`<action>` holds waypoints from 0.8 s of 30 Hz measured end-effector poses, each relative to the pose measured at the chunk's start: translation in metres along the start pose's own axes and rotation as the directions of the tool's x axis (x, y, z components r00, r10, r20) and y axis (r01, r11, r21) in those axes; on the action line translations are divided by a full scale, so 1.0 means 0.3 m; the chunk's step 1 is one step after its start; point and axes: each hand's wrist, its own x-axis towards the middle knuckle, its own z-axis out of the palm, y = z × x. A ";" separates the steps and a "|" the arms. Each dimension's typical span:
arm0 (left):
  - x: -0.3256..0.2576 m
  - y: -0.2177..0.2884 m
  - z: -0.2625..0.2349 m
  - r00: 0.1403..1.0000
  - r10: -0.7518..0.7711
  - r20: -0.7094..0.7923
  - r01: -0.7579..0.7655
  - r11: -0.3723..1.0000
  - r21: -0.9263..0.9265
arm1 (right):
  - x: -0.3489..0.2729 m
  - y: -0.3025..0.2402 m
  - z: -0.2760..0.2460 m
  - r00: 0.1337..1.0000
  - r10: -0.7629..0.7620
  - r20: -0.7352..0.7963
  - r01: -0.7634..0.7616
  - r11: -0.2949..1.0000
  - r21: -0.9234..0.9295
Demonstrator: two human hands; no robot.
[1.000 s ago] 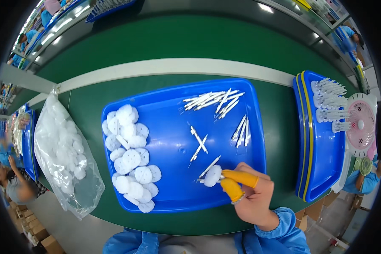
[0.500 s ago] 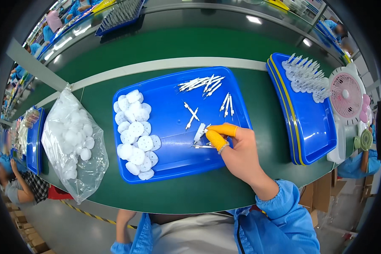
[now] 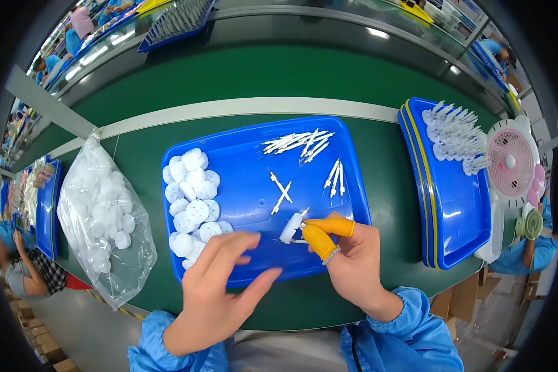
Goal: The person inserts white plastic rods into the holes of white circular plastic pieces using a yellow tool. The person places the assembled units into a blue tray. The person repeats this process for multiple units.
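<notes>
My right hand (image 3: 347,260), with yellow finger cots on thumb and forefinger, pinches a small white plastic piece with a pin (image 3: 291,228) just above the near part of a blue tray (image 3: 242,186). My left hand (image 3: 220,288) hovers open over the tray's near edge, fingers spread, holding nothing, close to a pile of white round discs (image 3: 192,198) on the tray's left side. White pins (image 3: 297,144) lie bunched at the tray's far side, with more loose pins (image 3: 335,175) to the right.
A clear plastic bag of white discs (image 3: 102,214) lies left of the tray. Stacked blue trays (image 3: 452,198) on the right hold upright white assembled pieces (image 3: 452,133). A pink and white small fan (image 3: 508,164) stands at far right. Other workers sit at the left edge.
My left hand has come into view over the tray's near edge. My right hand still holds the white piece, now nearer the tray's front.
</notes>
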 end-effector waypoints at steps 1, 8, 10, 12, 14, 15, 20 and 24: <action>0.024 -0.020 0.035 0.996 0.051 -0.074 -0.051 0.999 0.007 | -0.003 -0.003 0.002 1.000 -0.024 0.008 0.024 1.000 -0.003; 0.065 -0.100 0.056 0.982 0.161 -0.097 -0.155 0.985 0.070 | 0.024 -0.049 -0.052 0.973 -0.181 0.142 0.218 0.922 -0.319; 0.091 -0.104 0.025 0.996 0.030 -0.085 -0.035 0.998 -0.055 | 0.056 -0.056 -0.113 0.918 -0.310 0.248 0.397 0.678 -0.619; 0.122 -0.121 0.003 0.999 -0.039 -0.004 0.038 0.985 -0.171 | 0.066 -0.033 -0.137 0.883 -0.331 0.333 0.461 0.479 -0.747; 0.138 -0.139 0.021 0.996 -0.060 0.059 0.072 0.971 -0.229 | 0.075 -0.008 -0.150 0.850 -0.322 0.416 0.517 0.368 -0.773; 0.144 -0.154 0.029 0.994 -0.073 0.083 0.091 0.963 -0.252 | 0.080 -0.008 -0.148 0.840 -0.319 0.438 0.534 0.346 -0.772; 0.129 -0.178 0.034 0.975 -0.132 0.176 0.181 0.935 -0.304 | 0.069 -0.034 -0.160 0.853 -0.293 0.431 0.513 0.322 -0.796; 0.111 -0.182 0.038 0.983 -0.066 0.172 0.108 0.963 -0.246 | 0.011 -0.098 -0.124 0.936 -0.213 0.280 0.348 0.681 -0.645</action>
